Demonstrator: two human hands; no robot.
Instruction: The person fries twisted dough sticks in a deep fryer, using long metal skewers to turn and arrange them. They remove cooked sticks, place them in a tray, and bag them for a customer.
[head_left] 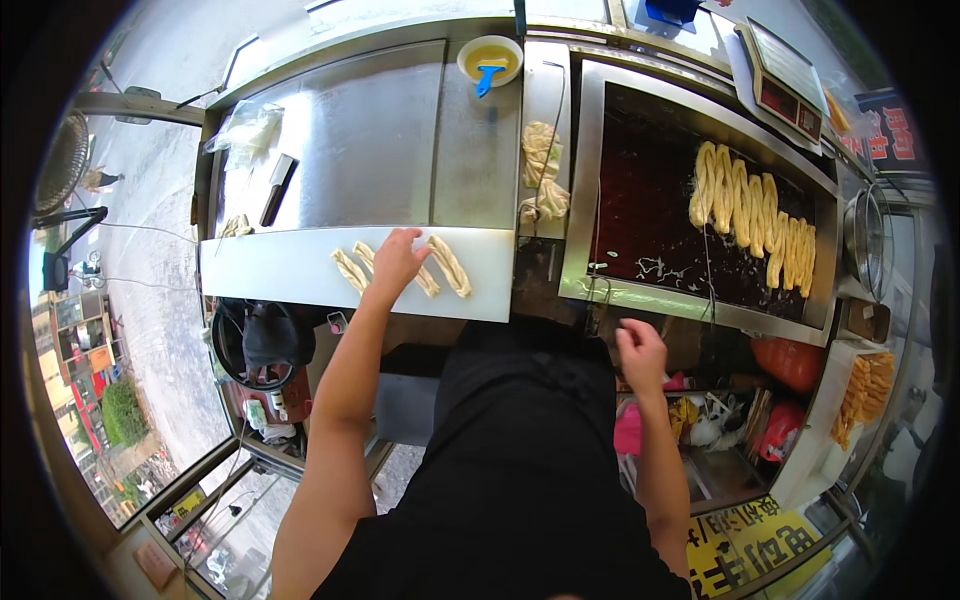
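On the white cutting board [300,262] lie several pale strips of raw dough [448,266]. My left hand [398,262] is over one of them near the board's middle. Its fingers bend down around the upper part of that strip, and the lower end shows beside the wrist. My right hand [641,352] hangs in front of the fryer [640,295], fingers curled in, with nothing visible in them. Long dough sticks [740,205] float side by side in the fryer's dark oil, pale yellow, with shorter ones at the right end.
A dough scraper [279,190] and a clear plastic bag [245,128] lie on the steel worktop [370,140]. Behind stands a bowl of yellow liquid [507,52] with a blue brush [487,80]. Dough pieces [543,170] sit left of the fryer. Browned sticks [862,395] fill a right-hand tray.
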